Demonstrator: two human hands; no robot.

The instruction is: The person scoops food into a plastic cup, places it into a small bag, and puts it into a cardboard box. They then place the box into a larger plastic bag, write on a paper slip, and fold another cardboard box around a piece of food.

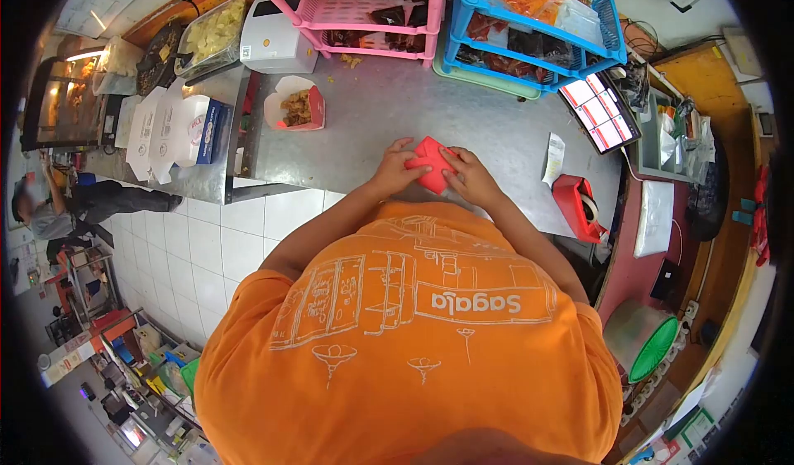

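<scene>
Both hands hold a small red folded paper piece (432, 157) above the metal table, close to my body. My left hand (397, 170) grips its left side, fingers pressed on the paper. On its right side, my right hand (475, 177) closes around the edge with the fingers over the top. Whether the paper is a box or a pouch I cannot make out. Farther back on the left stands an open red and white food box (318, 108) with fried food (295, 108) inside.
At the back stand a pink tiered rack (372, 12) and a blue one (529, 31), both with packets. A white printer (279, 43) sits left of them. To the right are a tablet (599, 111), a receipt (554, 159) and a red holder with tape (576, 207). Another person (99, 202) is far left.
</scene>
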